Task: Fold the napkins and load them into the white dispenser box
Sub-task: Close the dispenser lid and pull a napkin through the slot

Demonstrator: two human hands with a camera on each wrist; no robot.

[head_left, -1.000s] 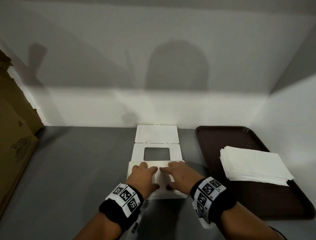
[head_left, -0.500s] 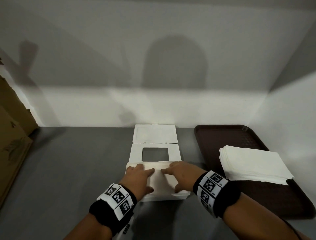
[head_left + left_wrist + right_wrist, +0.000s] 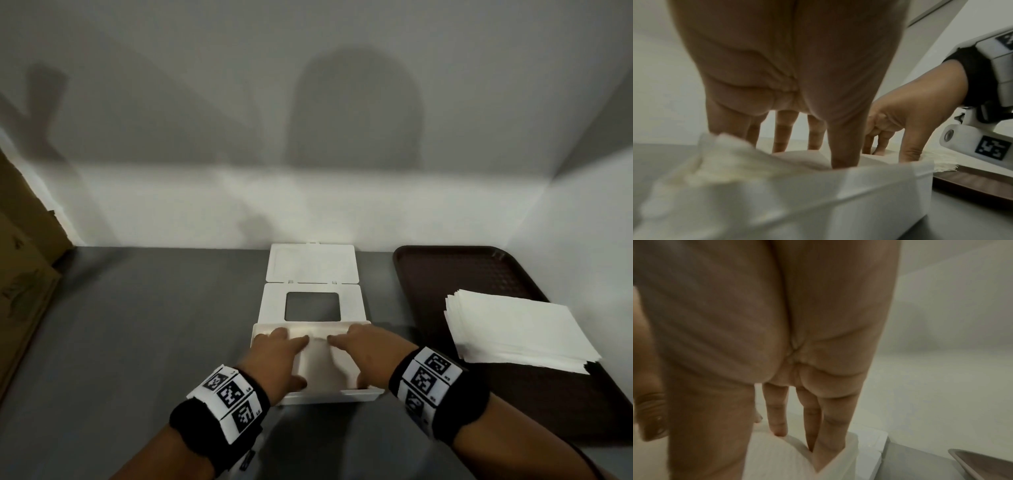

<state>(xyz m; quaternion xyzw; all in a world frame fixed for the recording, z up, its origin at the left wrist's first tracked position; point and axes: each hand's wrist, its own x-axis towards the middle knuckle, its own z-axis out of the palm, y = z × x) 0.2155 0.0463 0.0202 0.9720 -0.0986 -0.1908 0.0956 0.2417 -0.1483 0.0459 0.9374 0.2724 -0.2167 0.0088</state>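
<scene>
The white dispenser box (image 3: 329, 394) sits open at the front centre of the grey table. Folded white napkins (image 3: 318, 363) lie inside it. My left hand (image 3: 277, 356) and right hand (image 3: 359, 353) are both in the box, side by side, pressing down on the napkins with straight fingers. The left wrist view shows my left fingers (image 3: 781, 138) pointing down onto the napkin (image 3: 803, 157) behind the box wall (image 3: 818, 203). In the right wrist view my right fingers (image 3: 777, 418) push into the napkin (image 3: 777, 459). What lies under my palms is hidden.
The box's white lid (image 3: 274, 305), with a rectangular opening and its flap folded back, lies just behind the box. At the right, a brown tray (image 3: 455, 270) holds a stack of unfolded napkins (image 3: 513, 329). Cardboard (image 3: 20, 274) leans at the far left. Walls close the back and right.
Both hands stay pressed on the napkins in the box; they have slid slightly apart and farther in. The box and tray have not moved.
</scene>
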